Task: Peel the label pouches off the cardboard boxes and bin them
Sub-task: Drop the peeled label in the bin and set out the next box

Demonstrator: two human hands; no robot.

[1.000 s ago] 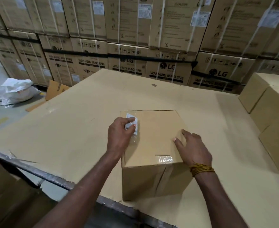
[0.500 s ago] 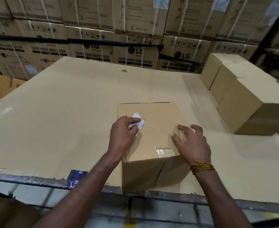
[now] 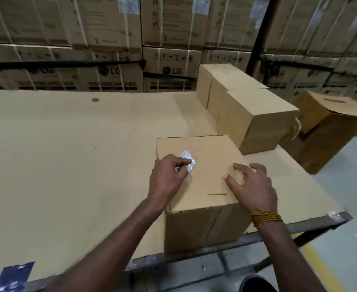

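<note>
A plain cardboard box (image 3: 211, 178) stands at the near edge of a cardboard-covered table (image 3: 68, 154). On its top, near the left side, is a small clear label pouch (image 3: 189, 160) with white paper inside, partly lifted. My left hand (image 3: 167, 175) pinches the pouch between thumb and fingers. My right hand (image 3: 251, 186) rests on the box's right top edge with fingers spread, a yellow thread round its wrist.
Three more plain boxes (image 3: 255, 119) line the table's right side. An open box (image 3: 331, 127) stands on the floor beyond. Stacked washing-machine cartons (image 3: 114, 60) wall the back. A dark round bin rim (image 3: 257, 283) shows at the bottom. A blue label (image 3: 15, 275) sits at the table's front left.
My view has swung to the right, bringing the row of boxes and the floor box into sight. The left hand keeps its pinch on the pouch, which has turned slightly; the right hand stays on the box.
</note>
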